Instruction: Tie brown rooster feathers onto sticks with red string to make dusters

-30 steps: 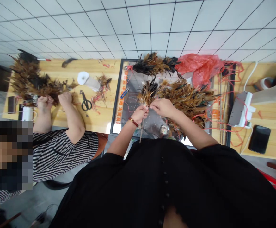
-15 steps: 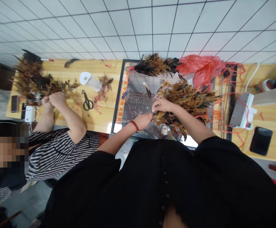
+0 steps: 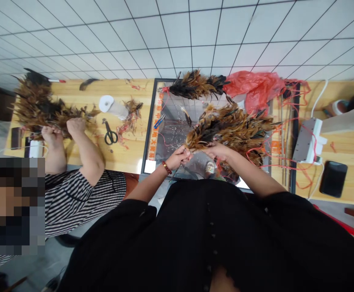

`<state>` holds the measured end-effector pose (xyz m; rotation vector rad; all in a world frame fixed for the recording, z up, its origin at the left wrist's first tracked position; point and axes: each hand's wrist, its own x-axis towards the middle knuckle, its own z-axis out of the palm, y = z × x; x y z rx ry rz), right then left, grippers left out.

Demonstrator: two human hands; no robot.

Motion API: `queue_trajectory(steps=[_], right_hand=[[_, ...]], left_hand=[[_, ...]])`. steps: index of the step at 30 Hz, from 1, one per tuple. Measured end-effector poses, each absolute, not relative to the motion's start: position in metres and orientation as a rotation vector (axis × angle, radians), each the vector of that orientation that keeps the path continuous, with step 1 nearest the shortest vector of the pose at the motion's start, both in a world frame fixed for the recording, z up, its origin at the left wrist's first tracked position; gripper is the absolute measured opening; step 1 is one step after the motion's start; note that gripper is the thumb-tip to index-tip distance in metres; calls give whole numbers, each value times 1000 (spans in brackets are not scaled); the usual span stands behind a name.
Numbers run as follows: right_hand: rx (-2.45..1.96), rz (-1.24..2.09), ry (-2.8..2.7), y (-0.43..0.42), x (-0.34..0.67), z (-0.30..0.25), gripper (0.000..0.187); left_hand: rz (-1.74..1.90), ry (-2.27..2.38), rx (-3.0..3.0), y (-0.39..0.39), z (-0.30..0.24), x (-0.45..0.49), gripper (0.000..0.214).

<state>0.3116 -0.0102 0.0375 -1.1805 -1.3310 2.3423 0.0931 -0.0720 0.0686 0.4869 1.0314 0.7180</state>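
Observation:
Brown and black feathers form a long feather bundle (image 3: 237,127) over the dark glass panel in front of me. My left hand (image 3: 180,157), with a beaded bracelet at the wrist, is closed at the bundle's left tip; feathers partly cover what its fingers pinch. My right hand (image 3: 217,151) is wrapped round the underside of the bundle, its fingertips partly hidden by feathers. A single loose feather (image 3: 188,118) lies beyond my left hand. Blue-handled snips (image 3: 159,121) rest near the panel's left edge.
A second feather bundle (image 3: 198,84) and a red plastic bag (image 3: 252,87) lie at the back. A power strip (image 3: 309,140) and phone (image 3: 333,179) are at right. Black scissors (image 3: 109,132) and a white roll (image 3: 112,106) lie left, near a co-worker's hands (image 3: 64,130).
My hands have moved a little apart, the left drawing toward me and the right sliding under the feathers. The bundle's left end now extends over and between my hands.

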Motion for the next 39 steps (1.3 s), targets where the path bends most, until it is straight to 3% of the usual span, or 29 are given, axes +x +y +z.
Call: queue_trajectory(steps=[4, 14, 18, 21, 24, 28, 33, 39], right_hand=[[-1339, 2201, -1106, -20, 298, 46, 57], [-1331, 1833, -1306, -31, 281, 41, 55], [-1343, 1672, -1666, -17, 282, 30, 41], [-1402, 1348, -2070, 23, 289, 30, 27], [-1566, 819, -2274, 71, 290, 30, 30], [-1538, 527, -2593, 106, 275, 22, 32], [-1362, 483, -2779, 107, 267, 12, 28], [-1695, 732, -2043, 137, 279, 15, 32]], left_hand=[[888, 1121, 289, -67, 64, 111, 44], [1005, 1046, 130, -50, 58, 106, 22], [1131, 926, -68, -51, 55, 97, 20], [1201, 937, -142, -56, 52, 91, 24], [1229, 958, -155, -58, 51, 87, 26], [1243, 988, -148, -56, 53, 85, 28], [1244, 995, -104, -56, 53, 85, 29], [1293, 1202, 113, -52, 34, 90, 37]])
